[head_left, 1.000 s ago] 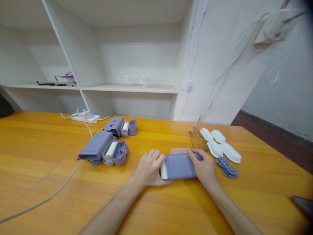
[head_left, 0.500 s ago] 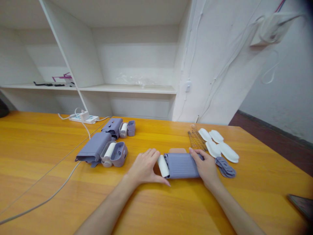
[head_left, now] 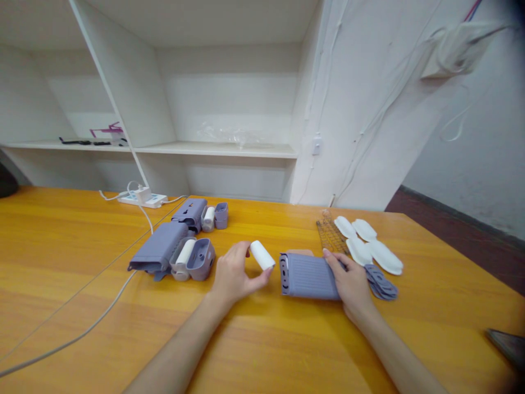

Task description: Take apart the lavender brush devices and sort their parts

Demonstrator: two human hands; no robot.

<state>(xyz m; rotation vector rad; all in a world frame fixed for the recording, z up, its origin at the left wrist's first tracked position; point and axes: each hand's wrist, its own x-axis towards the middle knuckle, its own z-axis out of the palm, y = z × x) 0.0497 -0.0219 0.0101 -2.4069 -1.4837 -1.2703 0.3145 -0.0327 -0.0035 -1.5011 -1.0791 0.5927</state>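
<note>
Between the thumb and fingers of my left hand is a white cylindrical roll, tilted and lifted clear of the housing. My right hand grips the far right end of a ribbed purple-grey plastic housing. The housing's left end faces the roll and shows a dark slot and small holes. Part of a flat tan piece shows behind the housing. Just right of my right hand lie several purple-grey flat rings, stacked loosely.
White oval pads and dark mesh pieces lie at the back right. On the left are a larger purple-grey housing, an open purple-grey cup and another white roll. A power strip and cables lie behind them.
The white roll has come away from the housing's left end, moving left and up in my left hand, which has closed on it. My right hand keeps its hold on the housing.
</note>
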